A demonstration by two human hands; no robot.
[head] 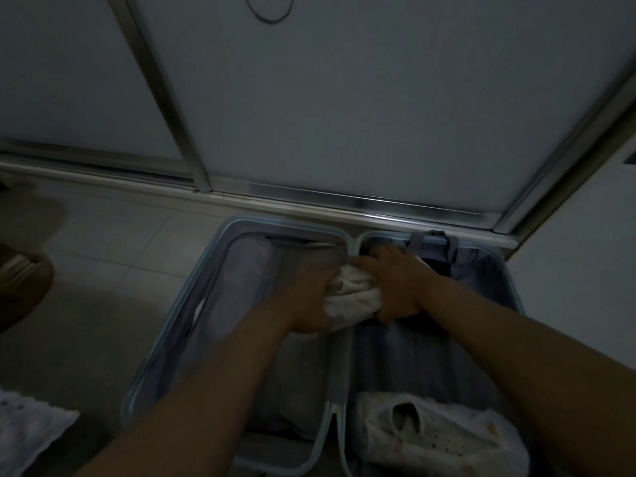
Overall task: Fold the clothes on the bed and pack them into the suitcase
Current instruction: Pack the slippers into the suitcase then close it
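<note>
Dim, grey-lit room. Pale sliding doors [344, 98] with metal frames across the back, seated in a shiny metal track [344, 197] at floor level. Pale square floor tiles [120, 270] below. Plain white wall [585, 253] at right. Thin dark cord loop [272, 21] high on the right-hand door. Blurred brown shape [24, 280] at left edge, unidentifiable.

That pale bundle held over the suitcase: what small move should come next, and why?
Probably lower the folded pale garment into the right half of the suitcase and let go. The left hand and right hand both grip it above the hinge, and bare lining shows beyond the white bundle at the near end.
</note>
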